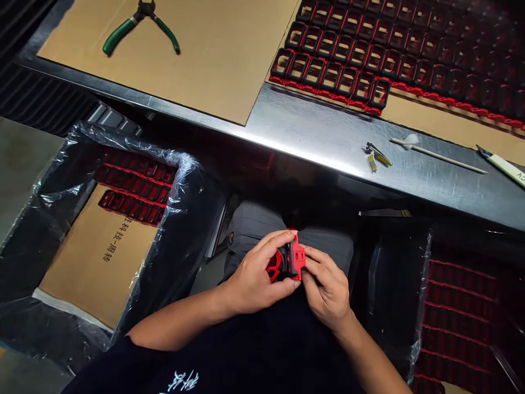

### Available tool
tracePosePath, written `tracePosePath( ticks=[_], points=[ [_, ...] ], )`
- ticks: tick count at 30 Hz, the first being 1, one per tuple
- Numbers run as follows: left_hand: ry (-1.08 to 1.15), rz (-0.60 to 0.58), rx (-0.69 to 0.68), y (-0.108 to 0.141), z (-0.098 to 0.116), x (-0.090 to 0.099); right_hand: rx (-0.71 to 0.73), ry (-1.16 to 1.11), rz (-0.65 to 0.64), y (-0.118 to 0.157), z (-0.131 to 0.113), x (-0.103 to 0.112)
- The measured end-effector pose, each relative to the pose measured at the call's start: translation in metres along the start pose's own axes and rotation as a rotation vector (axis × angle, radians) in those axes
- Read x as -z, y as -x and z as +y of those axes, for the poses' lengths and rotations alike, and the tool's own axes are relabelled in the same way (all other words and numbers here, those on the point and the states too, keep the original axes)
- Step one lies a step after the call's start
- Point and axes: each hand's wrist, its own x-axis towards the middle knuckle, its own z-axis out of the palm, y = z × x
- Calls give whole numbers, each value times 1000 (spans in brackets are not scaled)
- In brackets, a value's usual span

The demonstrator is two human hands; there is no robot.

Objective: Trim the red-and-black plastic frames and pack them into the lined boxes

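Observation:
Above my lap, a small red-and-black plastic part (299, 257) is held between my two hands. My left hand (256, 273) wraps round it from the left, with thumb and forefinger at its lower and upper ends. From the right, my right hand (328, 282) pinches the red side with its fingertips. Small slots show in the red face. Some red pieces (274, 266) show inside the curl of my left hand, partly hidden by the fingers.
Rows of red-and-black frames (340, 76) stand on the metal bench (295, 137). Green-handled pliers (141, 24) lie on cardboard (197, 60). Near the bench edge are a nail clipper (378, 156), a cotton-tipped stick (443, 156) and a knife (504, 167). Lined bins (188, 169) flank my lap, holding similar parts.

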Motion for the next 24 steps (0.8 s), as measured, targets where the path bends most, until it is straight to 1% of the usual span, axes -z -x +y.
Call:
tracePosePath(
  ticks=[2, 4, 7, 10, 12, 15, 20, 24],
  points=[
    [-32, 7, -116, 1, -3, 0, -126, -92, 33, 0, -1, 1],
    [-43, 12, -176, 2, -5, -1, -291, -239, 71, 0, -3, 2],
    [-51, 13, -192, 2, -6, -2, -477, -464, 103, 1, -5, 3],
    [-58, -5, -215, 1, -6, -3, -582, -600, 86, 2, -7, 3],
    [-80, -25, -238, 1, -6, -4, -626, -646, 43, 3, -8, 3],
    [-135, -34, -267, 2, -8, -6, -644, -686, -10, 2, -9, 3],
    [-193, -38, -335, 4, -15, -9, -669, -728, -29, -2, -10, 1],
    [-197, -34, -359, 5, -18, -10, -726, -737, -43, -4, -10, 0]
  ],
)
